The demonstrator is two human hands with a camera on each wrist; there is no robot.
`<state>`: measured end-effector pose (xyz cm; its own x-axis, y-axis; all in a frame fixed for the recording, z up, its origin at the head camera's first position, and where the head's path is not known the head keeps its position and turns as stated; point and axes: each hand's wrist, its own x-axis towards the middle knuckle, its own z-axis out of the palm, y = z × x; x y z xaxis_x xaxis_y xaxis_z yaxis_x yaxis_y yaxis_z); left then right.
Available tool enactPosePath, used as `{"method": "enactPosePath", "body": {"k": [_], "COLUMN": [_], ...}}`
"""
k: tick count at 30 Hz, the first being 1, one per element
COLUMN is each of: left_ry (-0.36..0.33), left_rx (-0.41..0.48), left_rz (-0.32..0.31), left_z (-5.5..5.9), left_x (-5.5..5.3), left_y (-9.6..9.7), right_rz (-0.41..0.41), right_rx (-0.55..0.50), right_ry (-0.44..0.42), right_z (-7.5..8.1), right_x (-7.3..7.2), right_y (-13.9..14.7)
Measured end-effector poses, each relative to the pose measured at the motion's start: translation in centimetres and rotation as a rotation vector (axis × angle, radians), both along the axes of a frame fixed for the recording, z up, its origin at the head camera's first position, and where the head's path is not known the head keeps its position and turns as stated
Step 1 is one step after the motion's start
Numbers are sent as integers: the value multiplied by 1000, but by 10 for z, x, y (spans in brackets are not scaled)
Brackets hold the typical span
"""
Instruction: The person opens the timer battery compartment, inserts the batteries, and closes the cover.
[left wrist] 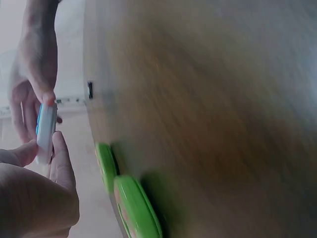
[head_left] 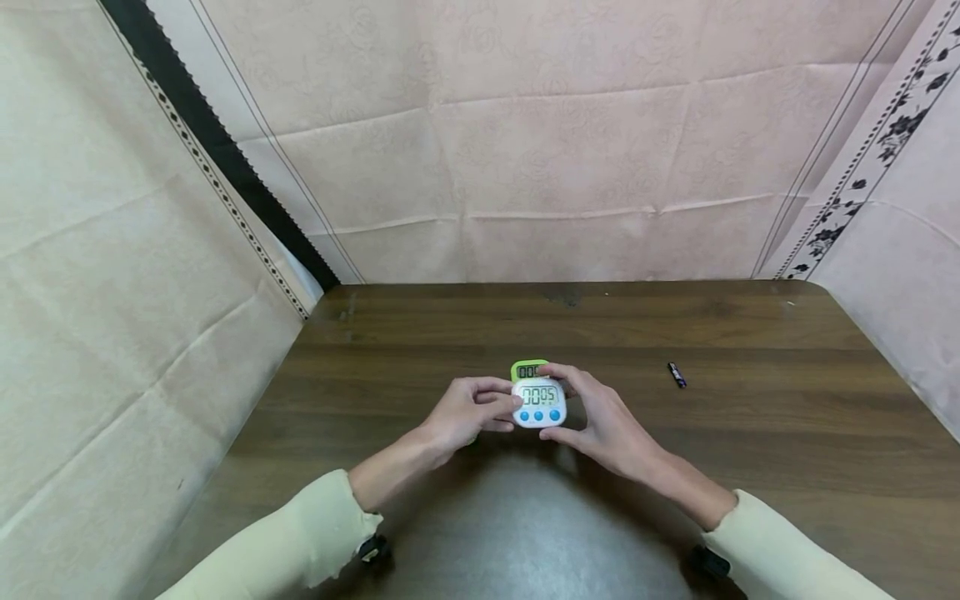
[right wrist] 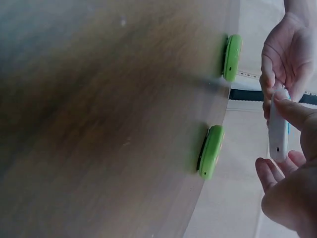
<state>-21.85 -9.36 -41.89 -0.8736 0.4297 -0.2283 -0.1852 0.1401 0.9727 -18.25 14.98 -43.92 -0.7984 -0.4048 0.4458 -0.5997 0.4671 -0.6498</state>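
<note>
A white digital timer point(head_left: 538, 403) with blue buttons is held up off the table between both hands, its display facing the head camera. My left hand point(head_left: 472, 410) pinches its left side between thumb and fingers. My right hand point(head_left: 603, 421) holds it from the right, a finger at the top edge and the thumb at the bottom edge. In the right wrist view the timer point(right wrist: 278, 126) shows edge-on. Behind it, a green timer point(head_left: 527, 367) on the table is partly covered. A second green timer point(left wrist: 136, 208) shows in the wrist views; the left hand mostly hides it from the head camera.
A small dark battery point(head_left: 677, 375) lies on the wooden table point(head_left: 750, 467), right of the hands. Pale cloth point(head_left: 562, 167) hangs along the back and both sides of the table.
</note>
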Motion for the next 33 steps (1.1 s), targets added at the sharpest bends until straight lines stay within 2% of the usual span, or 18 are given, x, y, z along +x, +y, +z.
{"method": "enactPosePath", "body": {"k": [6, 13, 16, 22, 28, 33], "left_ry": [33, 53, 56, 26, -3, -24], "left_rx": [-85, -80, -94, -132, -184, -173], "left_rz": [72, 157, 184, 224, 213, 192], "left_z": [-3, -8, -12, -23, -29, -31], "left_x": [-18, -42, -52, -66, -74, -79], "left_y": [-20, -42, -50, -61, -67, -69], "right_rz": [-41, -98, -56, 76, 141, 144], "right_rx": [-23, 2, 28, 116, 193, 225], "right_ry": [-52, -169, -199, -200, -160, -141], "right_z": [-5, -12, -13, -19, -22, -25], "right_x": [-8, -15, -17, -21, -24, -27], "right_y": [-2, -16, -25, -44, -63, -78]}}
